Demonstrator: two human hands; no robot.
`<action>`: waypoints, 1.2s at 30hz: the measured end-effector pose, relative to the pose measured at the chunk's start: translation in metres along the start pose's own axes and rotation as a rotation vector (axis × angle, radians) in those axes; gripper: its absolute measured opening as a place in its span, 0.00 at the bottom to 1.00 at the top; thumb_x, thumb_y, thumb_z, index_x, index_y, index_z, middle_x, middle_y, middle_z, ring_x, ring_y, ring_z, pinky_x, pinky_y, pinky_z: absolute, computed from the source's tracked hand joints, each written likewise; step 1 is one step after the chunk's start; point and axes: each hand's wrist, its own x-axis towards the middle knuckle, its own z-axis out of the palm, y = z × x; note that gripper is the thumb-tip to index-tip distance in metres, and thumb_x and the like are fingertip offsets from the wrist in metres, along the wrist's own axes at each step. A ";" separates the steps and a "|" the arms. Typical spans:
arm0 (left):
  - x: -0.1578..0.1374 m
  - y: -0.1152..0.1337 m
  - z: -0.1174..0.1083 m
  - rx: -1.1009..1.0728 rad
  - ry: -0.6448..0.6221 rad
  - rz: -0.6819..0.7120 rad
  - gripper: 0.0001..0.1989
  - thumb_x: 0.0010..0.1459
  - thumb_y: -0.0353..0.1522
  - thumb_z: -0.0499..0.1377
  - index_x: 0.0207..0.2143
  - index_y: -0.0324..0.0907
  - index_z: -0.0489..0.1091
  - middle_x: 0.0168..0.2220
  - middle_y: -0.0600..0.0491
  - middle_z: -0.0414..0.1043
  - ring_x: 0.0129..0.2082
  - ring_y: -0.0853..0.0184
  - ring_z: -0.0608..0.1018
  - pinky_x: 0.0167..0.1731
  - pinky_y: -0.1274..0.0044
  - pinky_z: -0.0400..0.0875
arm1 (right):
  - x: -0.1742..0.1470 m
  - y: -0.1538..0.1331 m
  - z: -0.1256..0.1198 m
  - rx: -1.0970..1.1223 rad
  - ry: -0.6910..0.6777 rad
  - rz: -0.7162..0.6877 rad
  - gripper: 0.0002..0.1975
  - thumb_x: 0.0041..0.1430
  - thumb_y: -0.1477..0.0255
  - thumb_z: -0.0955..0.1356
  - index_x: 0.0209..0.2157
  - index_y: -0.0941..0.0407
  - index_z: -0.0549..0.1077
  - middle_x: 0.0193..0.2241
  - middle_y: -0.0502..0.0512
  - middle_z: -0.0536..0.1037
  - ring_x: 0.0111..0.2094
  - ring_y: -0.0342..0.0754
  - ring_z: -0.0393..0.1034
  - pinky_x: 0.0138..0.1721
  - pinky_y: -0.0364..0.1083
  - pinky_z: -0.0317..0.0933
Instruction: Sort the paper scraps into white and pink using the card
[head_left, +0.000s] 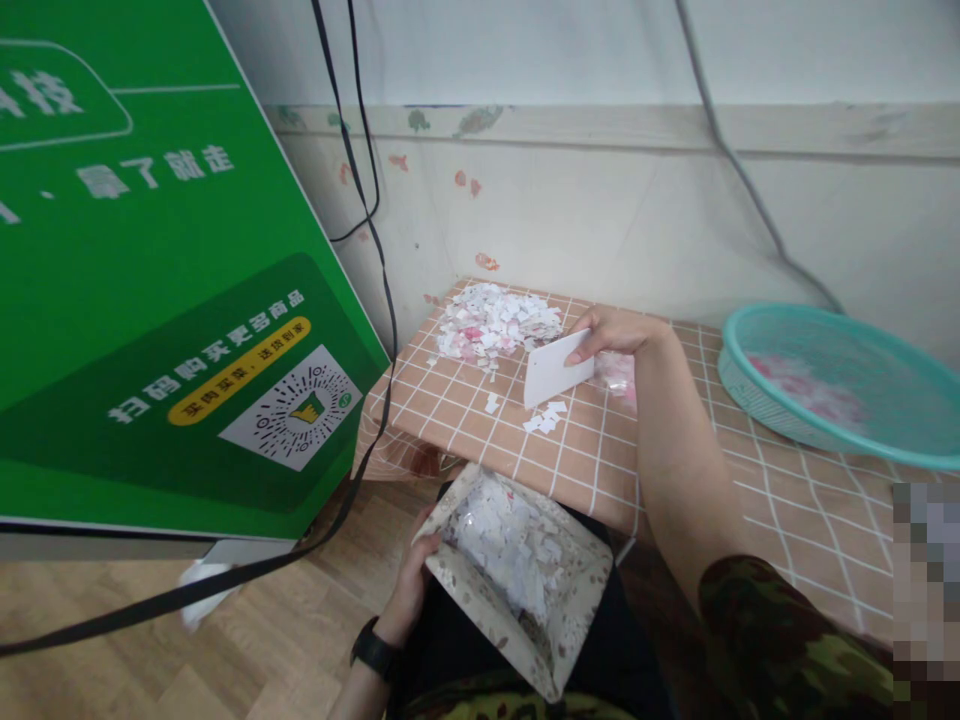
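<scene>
In my right hand (611,332) is a flat white card (556,368), held on edge over the checked tablecloth with its lower edge close to a few white paper scraps (545,417). Behind the card lies a larger heap of white and pink paper scraps (491,322). My left hand (417,570) grips the left side of a patterned open box (480,600) just below the table's front edge. Many white paper pieces (506,540) fill the box's inside. A small pink and clear packet (616,375) sits beneath my right wrist, partly hidden.
To the right stands a teal plastic basket (795,432) with pink and white bits inside. A green sign panel (150,300) leans at the left, with a black cable (386,290) hanging before it. The wall (600,220) borders the table's far side.
</scene>
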 end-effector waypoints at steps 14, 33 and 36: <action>-0.003 0.010 0.011 0.002 -0.028 0.036 0.24 0.51 0.39 0.63 0.51 0.42 0.75 0.46 0.48 0.80 0.49 0.49 0.77 0.50 0.63 0.69 | -0.009 -0.013 -0.001 -0.023 0.056 -0.058 0.16 0.36 0.63 0.79 0.29 0.57 0.83 0.30 0.54 0.83 0.32 0.49 0.74 0.35 0.46 0.69; 0.003 0.005 0.015 0.021 0.003 0.043 0.23 0.49 0.40 0.64 0.48 0.43 0.76 0.42 0.51 0.80 0.44 0.51 0.78 0.39 0.68 0.73 | -0.117 0.028 0.145 -0.348 0.887 0.076 0.18 0.62 0.57 0.65 0.45 0.48 0.82 0.39 0.57 0.84 0.39 0.62 0.78 0.40 0.56 0.69; 0.001 0.005 0.017 0.007 0.014 -0.025 0.22 0.51 0.41 0.64 0.47 0.42 0.76 0.39 0.52 0.79 0.38 0.56 0.78 0.34 0.71 0.73 | -0.119 0.030 0.166 -0.373 0.869 0.049 0.18 0.64 0.58 0.64 0.49 0.46 0.81 0.46 0.56 0.83 0.45 0.63 0.78 0.45 0.58 0.70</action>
